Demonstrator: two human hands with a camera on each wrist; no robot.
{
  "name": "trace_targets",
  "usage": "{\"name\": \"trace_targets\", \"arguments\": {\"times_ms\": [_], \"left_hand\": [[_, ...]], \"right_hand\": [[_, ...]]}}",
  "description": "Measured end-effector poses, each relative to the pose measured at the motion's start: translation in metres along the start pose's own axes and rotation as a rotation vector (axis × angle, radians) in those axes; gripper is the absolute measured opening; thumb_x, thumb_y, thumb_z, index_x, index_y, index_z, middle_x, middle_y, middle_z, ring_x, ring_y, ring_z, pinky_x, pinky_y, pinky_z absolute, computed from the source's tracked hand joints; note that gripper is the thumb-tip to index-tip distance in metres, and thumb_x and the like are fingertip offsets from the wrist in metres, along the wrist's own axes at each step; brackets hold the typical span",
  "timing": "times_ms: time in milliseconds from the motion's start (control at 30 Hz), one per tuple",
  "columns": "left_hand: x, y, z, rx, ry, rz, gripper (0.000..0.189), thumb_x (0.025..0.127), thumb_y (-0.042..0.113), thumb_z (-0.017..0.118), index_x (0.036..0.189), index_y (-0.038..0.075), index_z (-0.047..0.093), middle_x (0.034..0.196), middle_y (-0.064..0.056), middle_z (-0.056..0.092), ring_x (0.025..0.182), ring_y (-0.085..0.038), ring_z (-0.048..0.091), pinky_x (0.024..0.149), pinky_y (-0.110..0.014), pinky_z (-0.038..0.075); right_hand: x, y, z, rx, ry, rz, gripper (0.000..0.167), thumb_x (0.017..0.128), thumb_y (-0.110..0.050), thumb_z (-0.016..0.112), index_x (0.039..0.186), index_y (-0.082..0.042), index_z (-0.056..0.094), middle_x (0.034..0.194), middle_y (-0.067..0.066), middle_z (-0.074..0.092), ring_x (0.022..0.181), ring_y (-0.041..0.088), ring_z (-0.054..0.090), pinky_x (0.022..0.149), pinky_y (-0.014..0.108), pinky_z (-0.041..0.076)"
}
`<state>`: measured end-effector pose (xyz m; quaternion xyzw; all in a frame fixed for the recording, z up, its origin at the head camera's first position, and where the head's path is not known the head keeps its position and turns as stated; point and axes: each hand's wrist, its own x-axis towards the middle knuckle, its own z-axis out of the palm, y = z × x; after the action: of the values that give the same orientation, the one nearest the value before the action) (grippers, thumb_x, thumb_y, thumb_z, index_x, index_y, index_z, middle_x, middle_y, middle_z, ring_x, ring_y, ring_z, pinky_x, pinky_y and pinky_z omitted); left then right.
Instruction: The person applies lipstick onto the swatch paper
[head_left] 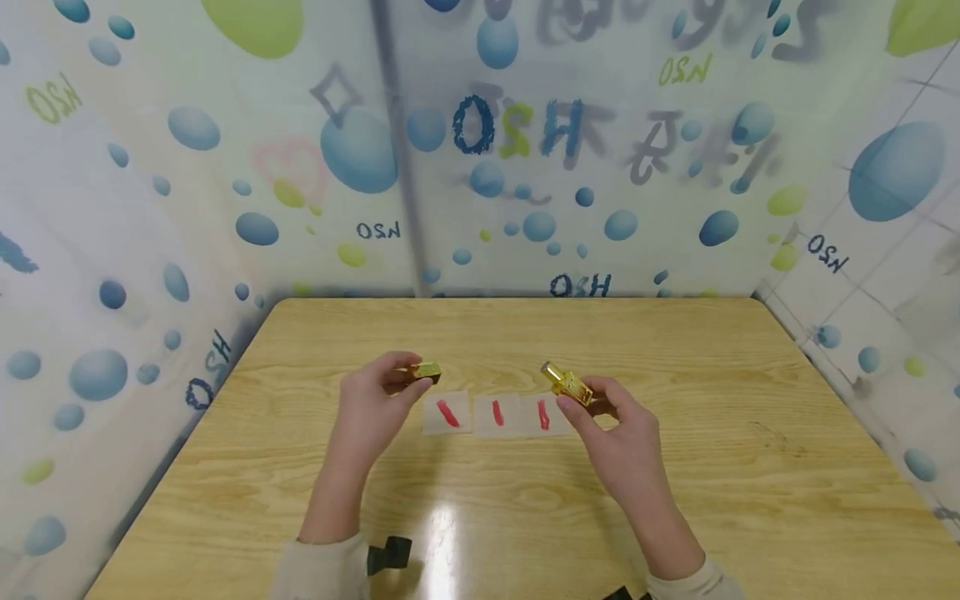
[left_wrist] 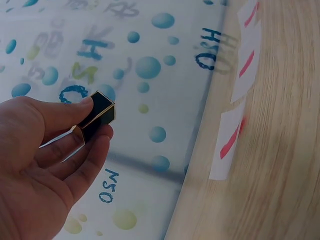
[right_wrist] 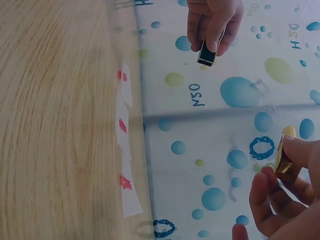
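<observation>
My left hand (head_left: 371,417) pinches a black lipstick cap with gold edges (left_wrist: 98,116) between thumb and fingers, raised over the table left of centre. In my right hand (head_left: 626,442) is a gold lipstick tube (head_left: 572,387), gripped by its wider base. Its narrower end points up and to the left in the head view. The cap and the tube are apart, with a wide gap between the hands. Below and between them lie white paper pieces (head_left: 483,427) in a row, each with a red streak (head_left: 447,413) on it. The right thumb overlaps the row's right end.
The wooden table (head_left: 480,333) has light grain and a glare spot near its front. Behind it and at both sides hangs a pale sheet (head_left: 637,258) printed with blue and green drops. Dark straps (head_left: 390,556) show at the sleeves.
</observation>
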<state>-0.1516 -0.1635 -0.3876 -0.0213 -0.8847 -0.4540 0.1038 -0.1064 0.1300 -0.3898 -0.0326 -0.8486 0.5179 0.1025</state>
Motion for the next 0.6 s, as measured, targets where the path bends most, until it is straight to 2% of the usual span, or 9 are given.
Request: {"name": "trace_targets", "arguments": {"times_ms": [133, 367, 500, 600], "left_hand": [[-0.001, 0.003, 0.004, -0.018, -0.008, 0.030, 0.032, 0.094, 0.010, 0.082, 0.125, 0.007, 0.074, 0.115, -0.014, 0.079, 0.105, -0.030, 0.080, 0.089, -0.040, 0.066], [-0.005, 0.009, 0.014, -0.055, -0.033, 0.038, 0.033, 0.093, 0.010, 0.083, 0.125, 0.009, 0.075, 0.111, -0.011, 0.081, 0.101, -0.026, 0.080, 0.090, -0.039, 0.066], [-0.007, 0.015, 0.016, -0.114, -0.047, 0.020, 0.033, 0.092, 0.010, 0.083, 0.124, 0.011, 0.076, 0.109, -0.009, 0.081, 0.099, -0.024, 0.079, 0.092, -0.038, 0.065], [-0.009, 0.018, 0.016, -0.193, -0.074, -0.018, 0.033, 0.092, 0.009, 0.084, 0.124, 0.012, 0.076, 0.111, -0.009, 0.081, 0.100, -0.023, 0.079, 0.091, -0.034, 0.065]], "right_hand": [[0.000, 0.000, 0.001, 0.009, 0.004, -0.006, 0.038, 0.098, -0.037, 0.079, 0.127, -0.014, 0.072, 0.116, 0.009, 0.077, 0.106, 0.022, 0.065, 0.072, 0.018, 0.055], [0.000, 0.001, 0.002, 0.018, -0.009, 0.016, 0.039, 0.097, -0.039, 0.080, 0.126, -0.015, 0.072, 0.115, 0.009, 0.076, 0.106, 0.021, 0.064, 0.070, 0.020, 0.055], [0.000, 0.002, 0.004, 0.017, -0.014, 0.022, 0.039, 0.097, -0.038, 0.080, 0.127, -0.015, 0.072, 0.117, 0.009, 0.076, 0.106, 0.022, 0.065, 0.072, 0.019, 0.056], [0.000, 0.002, 0.005, 0.017, -0.023, 0.024, 0.039, 0.097, -0.038, 0.080, 0.127, -0.015, 0.072, 0.118, 0.009, 0.076, 0.107, 0.022, 0.065, 0.072, 0.019, 0.056]]}}
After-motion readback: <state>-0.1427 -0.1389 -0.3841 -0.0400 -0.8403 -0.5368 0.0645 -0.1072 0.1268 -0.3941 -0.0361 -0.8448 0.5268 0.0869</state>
